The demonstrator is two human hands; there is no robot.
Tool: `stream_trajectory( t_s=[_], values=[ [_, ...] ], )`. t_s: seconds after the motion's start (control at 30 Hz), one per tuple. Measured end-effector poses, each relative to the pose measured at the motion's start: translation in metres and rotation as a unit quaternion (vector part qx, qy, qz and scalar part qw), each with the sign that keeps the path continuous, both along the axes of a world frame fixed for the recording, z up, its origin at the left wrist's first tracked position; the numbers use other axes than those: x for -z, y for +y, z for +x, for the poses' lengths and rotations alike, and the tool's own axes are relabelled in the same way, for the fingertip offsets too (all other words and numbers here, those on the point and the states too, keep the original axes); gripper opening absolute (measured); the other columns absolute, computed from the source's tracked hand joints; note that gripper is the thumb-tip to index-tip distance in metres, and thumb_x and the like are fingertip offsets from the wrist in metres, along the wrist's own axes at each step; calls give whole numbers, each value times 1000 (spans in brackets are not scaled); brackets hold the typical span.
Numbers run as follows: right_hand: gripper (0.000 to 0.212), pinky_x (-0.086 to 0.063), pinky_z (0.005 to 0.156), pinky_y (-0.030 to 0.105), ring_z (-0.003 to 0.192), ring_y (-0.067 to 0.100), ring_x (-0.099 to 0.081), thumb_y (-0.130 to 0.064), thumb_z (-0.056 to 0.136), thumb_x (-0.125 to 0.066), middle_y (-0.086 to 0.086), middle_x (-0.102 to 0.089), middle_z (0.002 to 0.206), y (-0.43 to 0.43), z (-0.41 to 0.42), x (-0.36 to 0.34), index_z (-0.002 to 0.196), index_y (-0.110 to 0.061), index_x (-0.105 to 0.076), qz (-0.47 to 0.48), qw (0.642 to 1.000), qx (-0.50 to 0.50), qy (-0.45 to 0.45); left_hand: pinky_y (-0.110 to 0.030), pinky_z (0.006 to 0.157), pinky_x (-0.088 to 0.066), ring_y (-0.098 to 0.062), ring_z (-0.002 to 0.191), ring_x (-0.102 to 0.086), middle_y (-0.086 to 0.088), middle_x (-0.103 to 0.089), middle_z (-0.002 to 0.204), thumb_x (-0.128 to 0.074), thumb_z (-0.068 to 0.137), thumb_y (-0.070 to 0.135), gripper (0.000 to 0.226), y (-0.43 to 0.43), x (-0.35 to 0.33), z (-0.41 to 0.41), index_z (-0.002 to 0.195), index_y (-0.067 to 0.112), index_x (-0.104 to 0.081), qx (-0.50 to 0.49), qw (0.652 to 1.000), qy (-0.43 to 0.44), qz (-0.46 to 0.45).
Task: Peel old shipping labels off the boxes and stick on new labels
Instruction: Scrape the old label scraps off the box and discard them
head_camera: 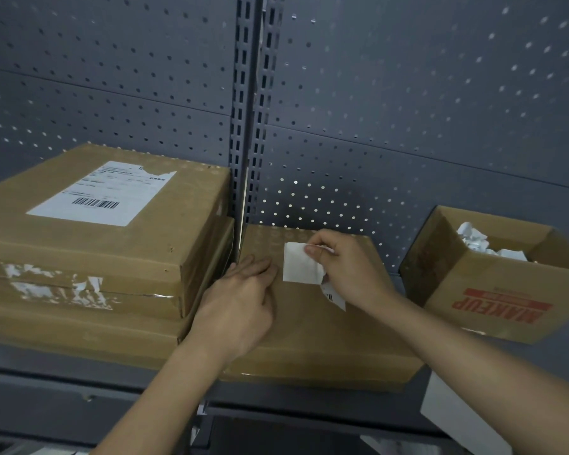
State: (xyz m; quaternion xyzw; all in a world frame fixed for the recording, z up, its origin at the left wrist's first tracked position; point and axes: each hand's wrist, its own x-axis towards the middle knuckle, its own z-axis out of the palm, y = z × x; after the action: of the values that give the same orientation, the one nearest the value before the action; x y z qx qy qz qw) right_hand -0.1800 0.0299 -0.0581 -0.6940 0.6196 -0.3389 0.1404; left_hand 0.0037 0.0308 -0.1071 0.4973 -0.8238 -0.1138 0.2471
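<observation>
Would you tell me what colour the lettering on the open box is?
Red lettering on the open box, head view.

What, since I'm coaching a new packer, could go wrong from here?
The white paper label pinched by the right hand is folded back and could tear, leaving scraps like the white residue on the stacked cardboard boxes. If the left hand pressing the flat brown cardboard box eases, the box might shift.

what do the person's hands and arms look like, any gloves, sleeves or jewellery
Both the left hand and the right hand are bare: no gloves, no rings visible. The left forearm and right forearm are bare too, with no sleeve, watch or wristband in view up to the frame's edge.
</observation>
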Motion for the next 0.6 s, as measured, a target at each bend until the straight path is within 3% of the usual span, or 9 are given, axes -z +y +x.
stream_trajectory(
  t_s=[0.2,0.33,0.43,0.6],
  values=[
    [18,-38,58,11,67,2,-53,-14,98,-57,0,-65,81,-13,-3,4,86,-5,-68,26,992,34,-121,-15,113,3,-8,150,-17,9,-29,160,-39,99,17,54,0,1,1,152,24,-35,2,1000,2,3],
    [21,-50,70,35,71,15,-58,-24,97,-58,6,-65,79,-23,-6,10,82,-13,-67,37,984,51,-166,-15,114,2,-7,150,-17,11,-29,160,-38,99,19,53,-1,2,2,152,25,-36,-1,1000,7,7],
    [32,-58,72,56,74,29,-70,-59,82,-51,2,-69,78,-31,-16,15,82,-31,-67,55,981,89,-162,-16,115,0,-8,149,-19,10,-32,159,-35,98,23,53,-1,4,1,151,25,-39,-2,1000,5,8],
    [33,-55,71,64,83,42,-68,-61,78,-51,12,-69,80,-36,-17,15,81,-33,-67,55,969,105,-216,-15,115,1,-8,149,-18,10,-30,159,-33,99,25,53,-1,3,0,152,25,-35,-6,1000,-2,10]
  ],
)
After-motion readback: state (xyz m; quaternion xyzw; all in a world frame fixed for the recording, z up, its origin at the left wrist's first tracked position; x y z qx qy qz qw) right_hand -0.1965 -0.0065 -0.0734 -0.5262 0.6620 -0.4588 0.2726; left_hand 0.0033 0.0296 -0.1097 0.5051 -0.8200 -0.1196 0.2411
